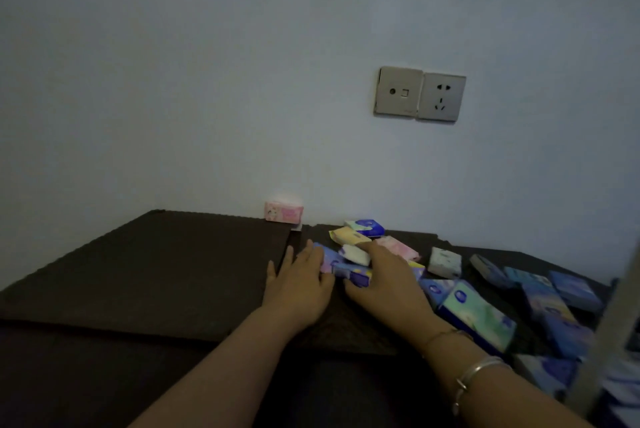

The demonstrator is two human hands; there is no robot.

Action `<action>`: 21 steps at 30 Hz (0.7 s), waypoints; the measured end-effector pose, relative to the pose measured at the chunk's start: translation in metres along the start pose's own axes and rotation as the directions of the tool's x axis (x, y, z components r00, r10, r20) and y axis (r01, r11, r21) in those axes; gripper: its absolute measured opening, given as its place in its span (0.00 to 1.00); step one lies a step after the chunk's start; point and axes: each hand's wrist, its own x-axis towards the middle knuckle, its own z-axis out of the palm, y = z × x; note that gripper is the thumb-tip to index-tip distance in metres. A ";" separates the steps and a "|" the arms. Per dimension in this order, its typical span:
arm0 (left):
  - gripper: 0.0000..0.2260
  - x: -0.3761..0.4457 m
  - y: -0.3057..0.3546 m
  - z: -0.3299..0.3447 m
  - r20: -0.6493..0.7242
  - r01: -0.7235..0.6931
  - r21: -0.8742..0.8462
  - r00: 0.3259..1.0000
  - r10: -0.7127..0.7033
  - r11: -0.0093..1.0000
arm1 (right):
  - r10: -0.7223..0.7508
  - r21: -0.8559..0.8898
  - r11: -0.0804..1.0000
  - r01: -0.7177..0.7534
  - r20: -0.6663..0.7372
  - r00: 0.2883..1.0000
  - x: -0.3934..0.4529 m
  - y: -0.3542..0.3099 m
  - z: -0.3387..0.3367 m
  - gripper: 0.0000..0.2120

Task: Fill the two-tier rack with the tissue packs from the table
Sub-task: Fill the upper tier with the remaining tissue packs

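Several small tissue packs lie on the dark table (145, 272), most in a loose pile right of centre. My left hand (298, 285) lies flat with straight fingers against a purple-blue pack (327, 259). My right hand (384, 280) reaches over the pile, its fingers curled round a blue pack (355, 275), close beside a white pack (353, 253). A yellow pack (348, 235), a blue pack (369, 227) and a pink pack (398, 247) lie just beyond. A green pack (479, 317) lies right of my wrist. A white rack post (609, 334) crosses the right edge.
A pink pack (284, 211) stands alone against the wall at the table's back edge. A grey pack (445, 261) and several blue packs (561, 292) spread to the right. A wall socket (419, 93) is above. A seam (294, 237) splits the table surface.
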 end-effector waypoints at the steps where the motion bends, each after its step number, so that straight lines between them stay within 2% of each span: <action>1: 0.18 -0.003 0.000 0.001 0.009 0.002 0.001 1.000 -0.002 1.000 | 0.009 0.060 0.998 -0.011 0.020 1.000 -0.005 -0.003 -0.002 0.22; 4: 0.18 -0.033 0.006 -0.008 0.002 0.022 0.017 1.000 -0.022 1.000 | 0.045 0.186 0.981 -0.062 0.092 0.995 -0.031 -0.022 -0.016 0.19; 8: 0.16 -0.096 0.022 -0.025 -0.063 0.002 0.049 0.998 0.001 0.999 | 0.090 0.308 0.945 -0.113 0.087 0.992 -0.081 -0.047 -0.042 0.18; 12: 0.27 -0.154 0.031 -0.031 0.063 -0.003 0.014 0.998 0.002 1.000 | 0.123 0.438 0.885 -0.154 0.097 0.988 -0.137 -0.060 -0.066 0.21; 15: 0.24 -0.189 0.039 -0.035 0.156 0.036 0.019 0.987 -0.039 0.999 | 0.175 0.508 0.839 -0.196 0.089 0.981 -0.174 -0.064 -0.080 0.17; 18: 0.20 -0.220 0.049 -0.038 0.216 0.084 -0.054 0.974 -0.070 0.995 | 0.211 0.566 0.794 -0.222 0.084 0.974 -0.208 -0.064 -0.087 0.13; 21: 0.20 -0.244 0.051 -0.032 0.139 0.121 -0.109 0.985 -0.105 0.987 | 0.218 0.620 0.756 -0.212 0.066 0.974 -0.231 -0.066 -0.089 0.15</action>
